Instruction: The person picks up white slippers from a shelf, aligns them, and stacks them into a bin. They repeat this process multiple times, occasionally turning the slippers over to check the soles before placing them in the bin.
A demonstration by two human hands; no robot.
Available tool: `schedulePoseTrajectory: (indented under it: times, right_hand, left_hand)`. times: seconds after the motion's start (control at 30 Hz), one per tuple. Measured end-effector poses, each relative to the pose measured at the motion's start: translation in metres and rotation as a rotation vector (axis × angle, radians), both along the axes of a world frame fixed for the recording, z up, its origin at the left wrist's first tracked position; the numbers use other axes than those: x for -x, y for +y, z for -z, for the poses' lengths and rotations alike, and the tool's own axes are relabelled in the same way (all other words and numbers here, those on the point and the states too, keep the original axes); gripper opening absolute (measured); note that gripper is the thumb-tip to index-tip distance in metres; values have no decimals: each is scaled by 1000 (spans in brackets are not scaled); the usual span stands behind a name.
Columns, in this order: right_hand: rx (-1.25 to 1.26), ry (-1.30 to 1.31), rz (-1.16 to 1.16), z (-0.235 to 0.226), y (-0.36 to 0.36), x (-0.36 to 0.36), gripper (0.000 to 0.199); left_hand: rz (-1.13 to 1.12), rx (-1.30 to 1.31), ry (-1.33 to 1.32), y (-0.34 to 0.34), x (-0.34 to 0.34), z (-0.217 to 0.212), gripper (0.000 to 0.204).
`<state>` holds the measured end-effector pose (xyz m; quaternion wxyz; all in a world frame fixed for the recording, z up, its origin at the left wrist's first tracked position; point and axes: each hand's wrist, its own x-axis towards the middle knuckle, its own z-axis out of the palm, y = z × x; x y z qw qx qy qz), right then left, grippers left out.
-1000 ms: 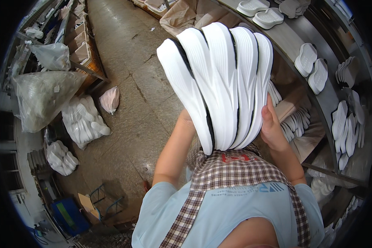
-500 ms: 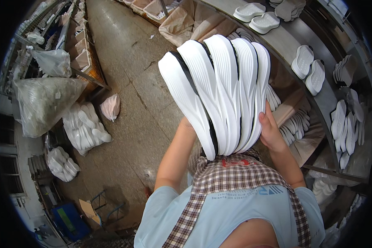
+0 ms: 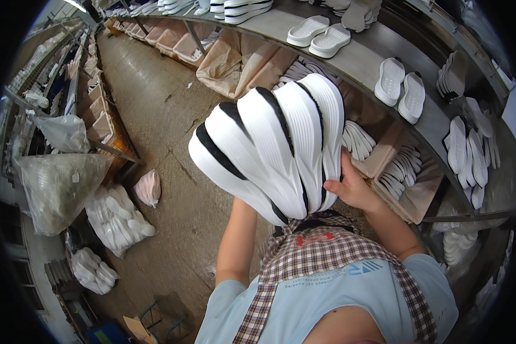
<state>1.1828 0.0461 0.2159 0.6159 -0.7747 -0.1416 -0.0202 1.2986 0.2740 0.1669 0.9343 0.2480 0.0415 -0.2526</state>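
I hold a fanned stack of white shoe soles with black edges (image 3: 269, 149) upright against my chest, above my checked apron (image 3: 327, 258). My right hand (image 3: 350, 186) presses flat on the stack's right side, thumb toward the soles. My left forearm (image 3: 235, 241) runs up under the stack's lower left side; the left hand itself is hidden beneath the soles.
A curved grey shelf (image 3: 361, 63) on my right carries pairs of white clogs (image 3: 325, 35) and soles. Beneath it stand paper-lined bins (image 3: 235, 63) with more soles. Clear bags of white soles (image 3: 117, 221) and a large bag (image 3: 57, 189) lie along the left of the concrete aisle (image 3: 155, 109).
The stack has tipped and fanned out to the left and sits a little lower. My view has swung, so more of the upper shelf shows. Both arms keep their hold.
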Motion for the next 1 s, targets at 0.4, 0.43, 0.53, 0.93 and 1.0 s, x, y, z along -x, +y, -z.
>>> schedulePoseTrajectory:
  times: [0.4, 0.43, 0.53, 0.93, 1.0]
  right_hand:
    - [150, -38, 55, 2, -18, -15, 69]
    - [168, -36, 75, 1, -20, -17, 68]
    - [246, -54, 112, 2, -31, -26, 60]
    - [-46, -19, -215, -5, -50, -48, 57]
    - [-222, 286, -117, -7, -48, -45, 61]
  left_hand:
    - [-85, 2, -3, 8, 24, -1, 45]
    - [-92, -1, 0, 7, 27, -3, 45]
    - [-121, -12, 9, 1, 43, -9, 44]
    - [-23, -54, -6, 4, 85, 18, 38]
    - [-102, -93, 163, 5, 80, 20, 36]
